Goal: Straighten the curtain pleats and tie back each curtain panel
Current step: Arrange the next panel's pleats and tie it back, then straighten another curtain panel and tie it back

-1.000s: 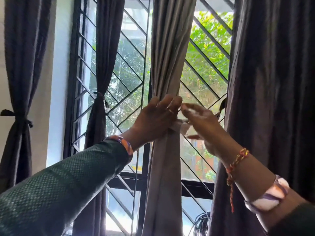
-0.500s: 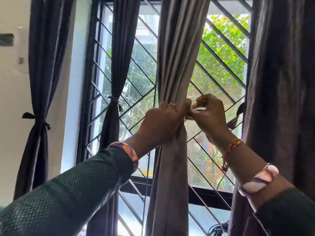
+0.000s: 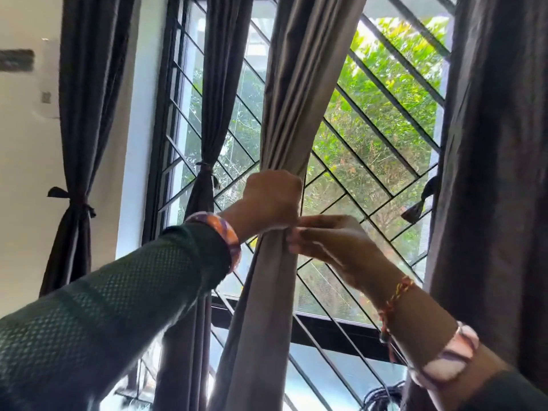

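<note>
A grey curtain panel (image 3: 299,84) hangs in front of the window, gathered into a narrow bunch at its middle. My left hand (image 3: 271,200) grips that bunch, fingers curled round the fabric. My right hand (image 3: 323,238) sits just right of it and pinches the tie band at the gather; the band itself is mostly hidden by my fingers. Two dark panels stand tied back to the left, one at the wall (image 3: 80,120) and one at the window frame (image 3: 219,84). A dark panel (image 3: 498,173) hangs loose at the right, its tie (image 3: 421,203) dangling beside it.
Behind the curtains is a black window grille (image 3: 382,129) with diagonal bars and green foliage outside. A white wall (image 3: 23,173) lies to the left. A coil of dark cable (image 3: 382,397) sits low at the right.
My left hand has turned from lying on the fabric to gripping the bunch. My right hand dropped lower beside it. The view shifted, so the tied panels appear further right.
</note>
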